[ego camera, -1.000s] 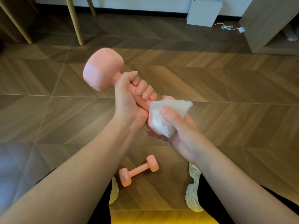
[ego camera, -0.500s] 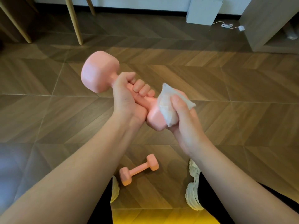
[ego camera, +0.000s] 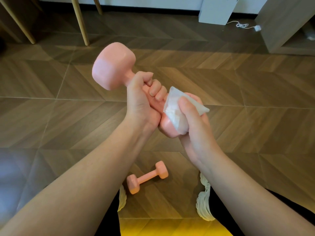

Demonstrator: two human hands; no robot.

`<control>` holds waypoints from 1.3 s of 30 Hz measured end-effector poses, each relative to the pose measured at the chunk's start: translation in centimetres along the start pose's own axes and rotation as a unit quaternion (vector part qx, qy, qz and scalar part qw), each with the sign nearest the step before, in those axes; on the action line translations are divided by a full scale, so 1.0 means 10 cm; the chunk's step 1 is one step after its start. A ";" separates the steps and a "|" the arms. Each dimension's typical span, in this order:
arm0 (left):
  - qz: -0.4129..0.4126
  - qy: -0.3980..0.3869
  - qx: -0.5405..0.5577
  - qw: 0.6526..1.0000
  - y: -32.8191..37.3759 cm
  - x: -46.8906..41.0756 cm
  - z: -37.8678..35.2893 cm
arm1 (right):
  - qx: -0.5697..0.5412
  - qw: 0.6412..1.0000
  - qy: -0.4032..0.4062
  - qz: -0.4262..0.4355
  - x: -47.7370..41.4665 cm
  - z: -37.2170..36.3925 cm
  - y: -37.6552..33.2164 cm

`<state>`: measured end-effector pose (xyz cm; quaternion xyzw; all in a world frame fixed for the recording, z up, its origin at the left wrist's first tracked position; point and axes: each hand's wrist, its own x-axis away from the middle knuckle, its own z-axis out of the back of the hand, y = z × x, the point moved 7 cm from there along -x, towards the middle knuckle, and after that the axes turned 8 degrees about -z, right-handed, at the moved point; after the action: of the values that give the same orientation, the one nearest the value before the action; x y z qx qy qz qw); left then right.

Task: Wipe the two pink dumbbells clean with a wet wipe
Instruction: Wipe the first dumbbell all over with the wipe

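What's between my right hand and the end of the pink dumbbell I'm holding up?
In the head view, a white wet wipe lies between the right hand and the near end of the held dumbbell, pressed against it.

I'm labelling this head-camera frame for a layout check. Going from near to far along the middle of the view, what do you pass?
Pink dumbbell on the floor → right hand pressing the wet wipe on the held dumbbell, gripped by the left hand → white box by the wall.
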<state>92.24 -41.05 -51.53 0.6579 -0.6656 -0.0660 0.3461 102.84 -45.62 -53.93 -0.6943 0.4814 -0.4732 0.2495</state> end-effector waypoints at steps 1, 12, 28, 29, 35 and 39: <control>-0.001 -0.004 -0.004 1.000 0.00 0.01 -0.01 | -0.023 0.999 -0.017 -0.018 0.00 0.00 0.01; -0.002 -0.001 -0.002 1.000 0.02 -0.01 0.03 | 0.022 0.990 -0.121 -0.066 0.05 -0.10 0.04; -0.008 0.064 0.029 0.997 0.09 -0.02 0.14 | 0.069 0.982 -0.159 -0.070 0.03 -0.04 -0.04; -0.007 0.056 0.024 0.998 0.08 -0.02 0.12 | 0.098 0.982 -0.141 -0.079 0.03 -0.04 0.00; -0.017 0.019 -0.011 1.000 0.04 -0.01 0.04 | 0.104 0.990 -0.045 -0.081 0.03 0.03 0.03; -0.016 0.014 -0.001 1.000 0.05 -0.03 0.05 | 0.051 0.984 -0.141 -0.100 0.06 0.04 0.00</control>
<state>91.57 -40.85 -51.74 0.6690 -0.6499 -0.0630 0.3553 103.25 -46.23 -53.83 -0.7849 0.3454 -0.4169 0.3013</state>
